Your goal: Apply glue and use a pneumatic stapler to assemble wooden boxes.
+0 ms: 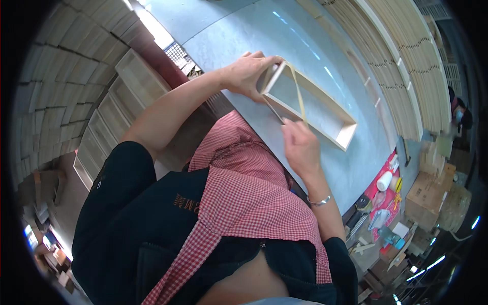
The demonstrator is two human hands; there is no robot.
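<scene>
A long, shallow frame of pale wood [325, 128] lies on the blue-grey tabletop, its far and near sides joined by short end pieces. My left hand [248, 74] is closed around its left end, thumb on the near side and fingers on the far side. From that end a thin, pale yellow band [299, 94] slants across the frame's opening to my right hand [301, 146]. The fingers of that hand are closed on the band, just in front of the near long side. A second thin strand also runs from the left end toward it.
Stacked wooden strips [386, 66] line the table's far right side. Box-like wooden trays [118, 109] stand to the left. A pink mat [394, 178] carries a white roll and small items. Brown cartons [431, 195] sit at the right; another person [460, 113] is farther off.
</scene>
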